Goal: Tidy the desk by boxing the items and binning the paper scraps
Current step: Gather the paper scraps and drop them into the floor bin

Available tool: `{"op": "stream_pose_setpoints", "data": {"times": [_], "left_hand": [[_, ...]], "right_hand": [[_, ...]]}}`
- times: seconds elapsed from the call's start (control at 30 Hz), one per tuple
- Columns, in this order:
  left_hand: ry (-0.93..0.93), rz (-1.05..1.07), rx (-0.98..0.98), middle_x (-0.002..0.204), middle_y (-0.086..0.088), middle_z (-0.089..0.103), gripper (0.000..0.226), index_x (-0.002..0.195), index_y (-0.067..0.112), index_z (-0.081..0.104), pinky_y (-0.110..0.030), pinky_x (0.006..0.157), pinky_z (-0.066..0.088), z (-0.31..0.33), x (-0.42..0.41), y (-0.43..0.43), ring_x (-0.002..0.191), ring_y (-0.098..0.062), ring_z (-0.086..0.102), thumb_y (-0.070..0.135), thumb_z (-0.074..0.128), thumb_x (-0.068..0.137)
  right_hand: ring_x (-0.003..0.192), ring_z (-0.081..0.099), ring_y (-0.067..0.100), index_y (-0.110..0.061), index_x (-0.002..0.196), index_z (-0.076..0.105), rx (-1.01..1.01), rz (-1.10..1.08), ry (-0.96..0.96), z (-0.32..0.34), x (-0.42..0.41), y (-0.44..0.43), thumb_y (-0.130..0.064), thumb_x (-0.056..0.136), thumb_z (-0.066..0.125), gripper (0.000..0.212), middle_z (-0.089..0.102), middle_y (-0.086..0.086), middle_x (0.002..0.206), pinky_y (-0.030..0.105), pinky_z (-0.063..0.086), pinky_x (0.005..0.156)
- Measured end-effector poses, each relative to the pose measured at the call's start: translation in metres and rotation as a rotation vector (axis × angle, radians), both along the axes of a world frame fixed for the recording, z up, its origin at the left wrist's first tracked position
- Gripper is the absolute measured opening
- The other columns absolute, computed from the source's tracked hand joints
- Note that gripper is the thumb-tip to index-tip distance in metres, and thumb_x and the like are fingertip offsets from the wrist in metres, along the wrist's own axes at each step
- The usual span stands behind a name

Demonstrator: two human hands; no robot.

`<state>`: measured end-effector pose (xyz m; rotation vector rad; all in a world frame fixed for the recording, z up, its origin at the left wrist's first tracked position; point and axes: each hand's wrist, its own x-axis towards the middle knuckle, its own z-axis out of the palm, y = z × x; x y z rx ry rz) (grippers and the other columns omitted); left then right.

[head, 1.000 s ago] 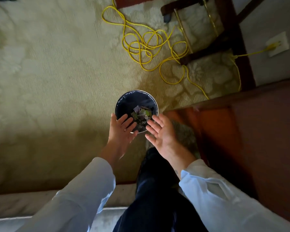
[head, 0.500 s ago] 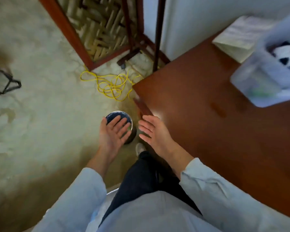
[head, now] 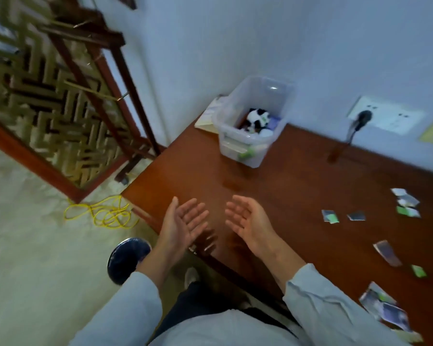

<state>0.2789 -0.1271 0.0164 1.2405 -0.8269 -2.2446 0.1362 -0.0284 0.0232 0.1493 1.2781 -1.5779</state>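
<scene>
Pale blue long sleeves (head: 125,308); dark trousers (head: 198,303); light shoe (head: 191,274).

From here, the counter (head: 298,196) fills the right half of my view, its far edge against the wall (head: 235,46). The box (head: 253,146) sits on its far left corner, close to the wall, with items (head: 256,118) inside it. A pad of paper (head: 208,116) lies just to the left of the box, partly behind it. Paper scraps (head: 405,203) lie scattered along the counter's right side, well apart from the box. A socket (head: 385,116) is on the wall to the right of the box. The left hand (head: 183,223) and right hand (head: 248,221) hover side by side, apart, over the counter's near left edge. The bin (head: 126,258) stands on the floor (head: 35,245) left of the counter, partly under the left forearm. A cable (head: 105,216) lies coiled on the floor beyond the bin, and a screen (head: 55,96) stands behind that.
</scene>
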Motion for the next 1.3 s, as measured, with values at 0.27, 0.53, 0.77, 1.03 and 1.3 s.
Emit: {"op": "stream_pose_setpoints", "data": {"times": [0.27,0.53,0.77,1.03,1.3], "left_hand": [[-0.013,-0.337,0.027,0.119,-0.013,0.065,0.049,0.120,0.012,0.058,-0.045,0.099,0.045,0.008,-0.105,0.040,0.114,-0.031,0.060,0.050,0.037,0.098],[-0.051,-0.742,0.083,0.116,-0.007,0.068,0.041,0.117,0.016,0.059,-0.039,0.095,0.048,-0.007,-0.162,0.083,0.108,-0.024,0.064,0.047,0.039,0.099],[-0.081,-1.004,0.082,0.120,-0.007,0.067,0.032,0.121,0.015,0.057,-0.040,0.099,0.047,-0.019,-0.181,0.123,0.111,-0.023,0.063,0.035,0.043,0.100],[-0.118,-1.270,-0.072,0.119,-0.003,0.067,0.025,0.122,0.019,0.057,-0.037,0.100,0.049,-0.020,-0.196,0.184,0.109,-0.019,0.065,0.025,0.051,0.098],[-0.208,-1.296,-0.333,0.100,-0.004,0.066,0.020,0.094,0.023,0.060,-0.031,0.082,0.049,-0.048,-0.213,0.252,0.088,-0.014,0.062,0.003,0.061,0.089]], "right_hand": [[0.092,0.065,0.020,-0.014,0.112,0.064,0.026,-0.350,0.018,0.003,-0.056,0.076,-0.025,0.094,0.050,0.025,0.069,0.007,0.102,0.033,0.052,0.074],[0.098,0.065,0.022,-0.017,0.110,0.064,0.095,-0.666,0.019,-0.001,-0.062,0.143,-0.026,0.096,0.051,0.022,0.069,0.007,0.106,0.035,0.051,0.079],[0.102,0.064,0.024,-0.017,0.112,0.063,0.198,-0.900,-0.009,-0.012,-0.050,0.191,-0.025,0.095,0.054,0.020,0.068,0.008,0.108,0.038,0.052,0.086],[0.104,0.064,0.021,-0.019,0.116,0.062,0.452,-0.870,0.116,-0.020,-0.067,0.250,-0.019,0.096,0.055,0.021,0.066,0.005,0.111,0.033,0.056,0.083],[0.104,0.058,0.011,-0.024,0.113,0.062,0.883,-0.246,0.601,-0.053,-0.102,0.318,-0.012,0.083,0.068,0.033,0.064,-0.003,0.117,0.022,0.046,0.078]]}}
